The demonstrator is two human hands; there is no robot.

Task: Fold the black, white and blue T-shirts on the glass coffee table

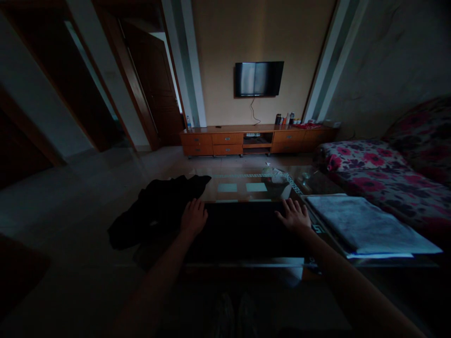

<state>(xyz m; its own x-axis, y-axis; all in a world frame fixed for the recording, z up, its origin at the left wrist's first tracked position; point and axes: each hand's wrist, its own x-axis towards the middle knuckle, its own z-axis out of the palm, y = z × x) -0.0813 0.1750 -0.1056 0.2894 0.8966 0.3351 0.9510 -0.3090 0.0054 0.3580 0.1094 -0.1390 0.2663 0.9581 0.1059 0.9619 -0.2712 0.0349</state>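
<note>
A dark, flat rectangular piece of cloth (243, 230) lies on the glass-topped table (218, 262) in front of me; the dim light hides its details. On its left far corner my left hand (195, 217) rests with the fingers stretched out. My right hand (296, 216) lies on the right far corner, palm down and fingers spread. Just left of my left hand is a crumpled black garment (158, 206), its exact kind too dark to make out. Right of my right hand lies a flat, pale blue-grey folded fabric or package (366, 225).
Beyond the cloth, a crumpled clear plastic item (276, 173) sits on the table near a small glass dish (306, 176). A flower-patterned sofa (369, 164) stands at right. Along the far wall runs a wooden cabinet (227, 139) below a television (259, 79).
</note>
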